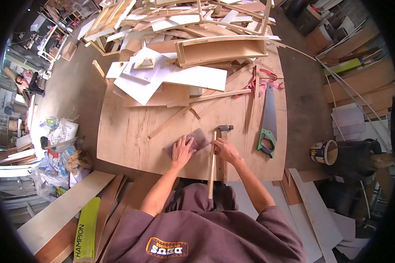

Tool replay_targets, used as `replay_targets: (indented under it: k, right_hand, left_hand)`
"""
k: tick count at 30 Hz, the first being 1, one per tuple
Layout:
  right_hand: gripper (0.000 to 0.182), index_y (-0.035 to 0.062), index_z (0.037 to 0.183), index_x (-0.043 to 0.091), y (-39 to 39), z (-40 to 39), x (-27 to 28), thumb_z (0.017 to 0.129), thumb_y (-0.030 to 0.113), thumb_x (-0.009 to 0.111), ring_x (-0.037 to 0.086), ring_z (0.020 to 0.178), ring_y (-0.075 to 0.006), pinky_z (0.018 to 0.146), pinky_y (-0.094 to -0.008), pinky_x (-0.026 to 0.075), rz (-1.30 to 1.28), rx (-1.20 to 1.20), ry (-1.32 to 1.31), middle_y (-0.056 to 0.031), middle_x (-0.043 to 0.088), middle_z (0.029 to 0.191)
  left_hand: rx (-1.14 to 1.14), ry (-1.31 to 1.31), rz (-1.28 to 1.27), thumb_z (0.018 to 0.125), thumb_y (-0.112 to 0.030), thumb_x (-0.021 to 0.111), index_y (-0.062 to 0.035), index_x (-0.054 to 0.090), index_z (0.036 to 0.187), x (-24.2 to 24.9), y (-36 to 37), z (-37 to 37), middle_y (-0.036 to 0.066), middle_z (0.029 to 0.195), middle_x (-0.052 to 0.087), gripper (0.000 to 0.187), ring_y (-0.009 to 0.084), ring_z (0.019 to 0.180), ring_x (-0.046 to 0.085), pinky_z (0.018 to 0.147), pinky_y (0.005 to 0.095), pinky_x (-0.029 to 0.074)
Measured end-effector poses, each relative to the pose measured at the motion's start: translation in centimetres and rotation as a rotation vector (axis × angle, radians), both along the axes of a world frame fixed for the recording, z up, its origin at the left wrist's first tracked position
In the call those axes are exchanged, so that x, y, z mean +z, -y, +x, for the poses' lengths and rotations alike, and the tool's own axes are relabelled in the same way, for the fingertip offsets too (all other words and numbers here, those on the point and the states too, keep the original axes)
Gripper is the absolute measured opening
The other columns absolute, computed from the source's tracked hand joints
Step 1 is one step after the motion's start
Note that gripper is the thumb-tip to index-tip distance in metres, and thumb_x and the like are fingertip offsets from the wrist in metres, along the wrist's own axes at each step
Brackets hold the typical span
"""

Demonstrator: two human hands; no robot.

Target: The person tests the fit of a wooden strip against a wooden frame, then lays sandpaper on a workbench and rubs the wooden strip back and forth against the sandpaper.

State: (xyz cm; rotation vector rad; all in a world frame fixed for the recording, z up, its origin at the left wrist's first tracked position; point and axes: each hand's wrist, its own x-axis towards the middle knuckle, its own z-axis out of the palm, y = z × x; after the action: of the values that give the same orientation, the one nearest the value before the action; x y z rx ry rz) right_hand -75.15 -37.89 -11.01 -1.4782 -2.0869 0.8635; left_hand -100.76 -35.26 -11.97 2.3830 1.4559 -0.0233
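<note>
My left hand (183, 151) lies with its fingers spread over a dull purple-grey sheet (199, 139) that looks like sandpaper, flat on the wooden tabletop (123, 136). In my right hand (226, 151), closed at the fingertips, is a thin wooden strip (212, 173). Its lower end reaches past the table's front edge towards my lap. A hammer (224, 128) rests beside the strip, its handle partly under my right hand. Further right lies a handsaw (268, 115) with a green and black handle.
Scrap boards and an open wooden drawer box (224, 51) pile up at the back. White panels (193, 78) and red straps (267, 79) lie before them. A bucket (324, 152) stands right of the table; plastic bags (59, 133) lie left. A person (30, 82) sits far left.
</note>
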Motion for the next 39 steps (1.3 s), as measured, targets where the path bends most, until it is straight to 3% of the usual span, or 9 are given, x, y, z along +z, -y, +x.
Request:
replay_targets:
  k: [3,7,12,14,20,22,27,33,39]
  right_hand:
    - [0.032,0.0091,0.116,0.060,-0.4,0.0,0.2,0.088,0.021,0.070,0.064,0.091,-0.0363,0.077,-0.0442,0.053,0.019,-0.142,-0.088,-0.0126,0.063,0.099]
    - [0.024,0.0076,0.111,0.063,0.3,-1.9,-1.0,0.089,0.014,0.069,0.063,0.075,-0.0352,0.067,-0.0404,0.051,0.119,-0.407,-0.196,-0.0131,0.063,0.089]
    - [0.026,0.0075,0.119,0.067,1.1,-5.6,-0.2,0.093,0.007,0.061,0.067,0.080,-0.0349,0.070,-0.0397,0.054,0.001,-0.444,-0.325,-0.0150,0.067,0.091]
    - [0.030,0.0054,0.124,0.065,1.2,-7.4,-0.8,0.095,0.009,0.060,0.069,0.088,-0.0353,0.076,-0.0404,0.056,0.082,-0.488,-0.352,-0.0175,0.070,0.101]
    - [0.027,0.0014,0.120,0.066,1.6,-12.8,-2.7,0.095,0.010,0.063,0.071,0.090,-0.0357,0.079,-0.0390,0.057,-0.114,-0.625,-0.299,-0.0205,0.071,0.105]
    - [0.028,0.0027,0.120,0.066,0.9,-14.9,-3.0,0.093,0.008,0.065,0.072,0.088,-0.0346,0.077,-0.0383,0.057,0.064,-0.707,-0.373,-0.0203,0.071,0.104]
    - [0.024,0.0054,0.116,0.064,-0.2,-18.1,-3.5,0.092,0.007,0.066,0.070,0.085,-0.0367,0.071,-0.0395,0.056,-0.110,-0.837,-0.211,-0.0188,0.070,0.100]
    - [0.015,0.0077,0.109,0.063,-1.8,-20.0,-3.7,0.094,0.012,0.066,0.070,0.085,-0.0368,0.069,-0.0421,0.055,-0.006,-0.989,-0.182,-0.0168,0.071,0.095]
    - [0.013,0.0066,0.104,0.063,-0.4,-22.9,-6.6,0.093,0.012,0.067,0.065,0.062,-0.0367,0.053,-0.0427,0.048,0.100,-1.104,-0.020,-0.0180,0.065,0.074]
  left_hand:
    - [0.173,0.008,-0.058,0.090,-0.037,0.070,-0.0195,0.053,0.144,-0.1,-1.2,0.5,0.014,0.150,0.042,0.058,0.0320,0.135,0.045,0.107,0.0516,0.042]
    - [0.103,0.017,-0.100,0.092,-0.031,0.069,-0.0192,0.054,0.142,-0.1,-1.3,-0.1,0.014,0.149,0.043,0.054,0.0327,0.134,0.045,0.108,0.0514,0.041]
    - [-0.355,0.150,0.176,0.096,-0.029,0.061,-0.0191,0.051,0.145,-1.6,-3.7,-0.8,0.009,0.159,0.036,0.051,0.0294,0.145,0.036,0.112,0.0502,0.036]
    - [-0.460,-0.063,0.136,0.100,-0.029,0.056,-0.0186,0.048,0.148,-1.8,-4.4,-1.0,0.006,0.164,0.030,0.050,0.0258,0.150,0.029,0.114,0.0486,0.033]
    - [-0.247,0.017,0.112,0.101,-0.031,0.053,-0.0182,0.045,0.151,-3.1,-6.2,-2.6,0.005,0.164,0.030,0.052,0.0242,0.146,0.032,0.115,0.0464,0.031]
    - [-0.297,0.074,0.106,0.102,-0.031,0.053,-0.0184,0.044,0.151,-4.0,-6.9,-3.5,0.005,0.164,0.030,0.052,0.0241,0.145,0.033,0.116,0.0461,0.030]
    - [-0.428,0.133,0.166,0.101,-0.028,0.052,-0.0167,0.043,0.152,-5.7,-7.3,-5.7,0.007,0.163,0.031,0.053,0.0240,0.146,0.032,0.118,0.0448,0.027]
    - [-0.533,0.126,0.219,0.100,-0.024,0.050,-0.0134,0.043,0.152,-6.4,-8.0,-5.8,0.008,0.162,0.034,0.053,0.0232,0.151,0.028,0.120,0.0451,0.024]
    - [-0.493,0.152,0.122,0.101,-0.025,0.047,-0.0156,0.043,0.152,-6.1,-7.9,-6.0,0.004,0.163,0.033,0.052,0.0191,0.151,0.029,0.119,0.0452,0.024]
